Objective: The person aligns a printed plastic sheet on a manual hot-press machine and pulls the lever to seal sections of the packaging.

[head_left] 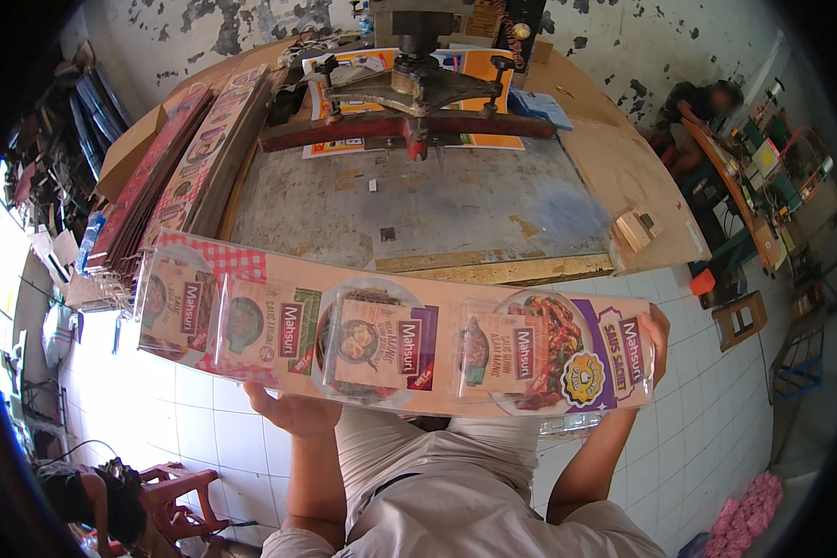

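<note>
A long printed card strip [395,339] with clear plastic pockets rests across the left hand [284,409], fingers hidden beneath, while the right hand [656,337] pinches its far end. Held only at two points, it could sag and buckle.

Card strip [400,339] lies before the press table [418,214]; card stacks [195,158] stand on its left

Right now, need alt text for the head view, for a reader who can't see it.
Seen from above, a person's left hand and right hand hold a long printed card strip of clear-wrapped sauce packets flat in front of a metal press table. Stacked strips lie to the left; white floor tiles show below.
</note>
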Available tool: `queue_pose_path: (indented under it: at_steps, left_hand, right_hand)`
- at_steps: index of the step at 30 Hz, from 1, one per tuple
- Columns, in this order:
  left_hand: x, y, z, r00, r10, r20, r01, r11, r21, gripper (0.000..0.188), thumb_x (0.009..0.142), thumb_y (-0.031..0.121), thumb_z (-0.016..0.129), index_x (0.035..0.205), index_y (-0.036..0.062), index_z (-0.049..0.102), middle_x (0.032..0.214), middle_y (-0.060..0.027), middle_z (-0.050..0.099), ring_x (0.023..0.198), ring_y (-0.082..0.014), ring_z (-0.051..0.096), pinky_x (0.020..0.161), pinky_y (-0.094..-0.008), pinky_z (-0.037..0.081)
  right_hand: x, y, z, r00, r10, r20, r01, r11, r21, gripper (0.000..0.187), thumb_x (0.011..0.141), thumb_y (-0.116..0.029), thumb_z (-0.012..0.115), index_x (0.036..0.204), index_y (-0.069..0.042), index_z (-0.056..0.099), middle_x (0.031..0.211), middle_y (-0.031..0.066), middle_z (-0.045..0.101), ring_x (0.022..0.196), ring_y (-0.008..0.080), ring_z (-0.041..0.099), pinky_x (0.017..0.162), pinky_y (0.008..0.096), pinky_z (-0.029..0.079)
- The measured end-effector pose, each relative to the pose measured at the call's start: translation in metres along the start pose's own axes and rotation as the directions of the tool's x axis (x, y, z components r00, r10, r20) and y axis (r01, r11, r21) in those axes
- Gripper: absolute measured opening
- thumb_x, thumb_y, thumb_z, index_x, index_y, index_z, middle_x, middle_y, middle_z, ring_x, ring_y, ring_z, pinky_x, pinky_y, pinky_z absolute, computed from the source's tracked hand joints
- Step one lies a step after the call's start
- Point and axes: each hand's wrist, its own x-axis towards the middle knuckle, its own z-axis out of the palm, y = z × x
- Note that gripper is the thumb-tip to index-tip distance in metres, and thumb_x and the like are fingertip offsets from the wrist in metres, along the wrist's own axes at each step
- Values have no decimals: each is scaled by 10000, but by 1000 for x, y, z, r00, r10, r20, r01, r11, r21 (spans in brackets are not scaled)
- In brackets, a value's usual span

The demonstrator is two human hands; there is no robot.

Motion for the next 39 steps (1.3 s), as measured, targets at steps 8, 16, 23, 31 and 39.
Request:
queue_pose_path:
  at_steps: [8, 16, 23, 31, 39]
  left_hand:
    - [-2, 1, -5, 998, 34, -62, -33, 999, 16, 880, 1113, 723, 441, 1789, 178, 296, 1815, -118, 374, 1642, -390, 390, 1324, -646, 349]
    - [-7, 1, -10, 997, 65, -44, -63, 996, 62, 821, 1116, 658, 493, 1767, 180, 346, 1804, -121, 394, 1632, -402, 409, 1326, -669, 341]
    - [-14, -10, -6, 988, 65, 141, -71, 997, 40, 776, 1113, 558, 477, 1745, 122, 364, 1745, -158, 470, 1590, -401, 475, 1289, -655, 405]
    - [-16, -11, 3, 982, 22, 189, -24, 1000, 8, 844, 1087, 555, 616, 1754, 114, 344, 1781, -136, 423, 1627, -393, 428, 1323, -637, 366]
    - [-26, -15, -6, 990, -13, 141, 3, 998, 69, 980, 1019, 576, 721, 1774, 121, 291, 1808, -135, 363, 1651, -377, 381, 1334, -628, 349]
  right_hand:
    - [0, -7, -4, 984, 152, -97, -142, 985, 96, 212, 1106, -82, 632, 1312, -60, 672, 1485, 150, 576, 1305, 271, 692, 1058, 404, 652]
    - [2, 10, -8, 999, 22, -50, -21, 1000, 11, 243, 1114, -87, 630, 1350, -65, 681, 1510, 142, 582, 1320, 248, 682, 1088, 383, 633]
    - [9, 49, -21, 973, 206, -107, -191, 972, 134, 271, 1117, -104, 645, 1376, -41, 691, 1381, 97, 650, 1231, 195, 697, 1042, 339, 618]
    - [9, 49, -1, 955, 233, -182, -208, 967, 148, 287, 1131, -185, 656, 1341, 9, 682, 1266, 115, 703, 1149, 174, 713, 1007, 332, 602]
    - [0, 74, -24, 970, 218, -108, -208, 974, 95, 340, 1143, -128, 610, 1464, -26, 651, 1443, 92, 627, 1316, 205, 655, 1143, 368, 551]
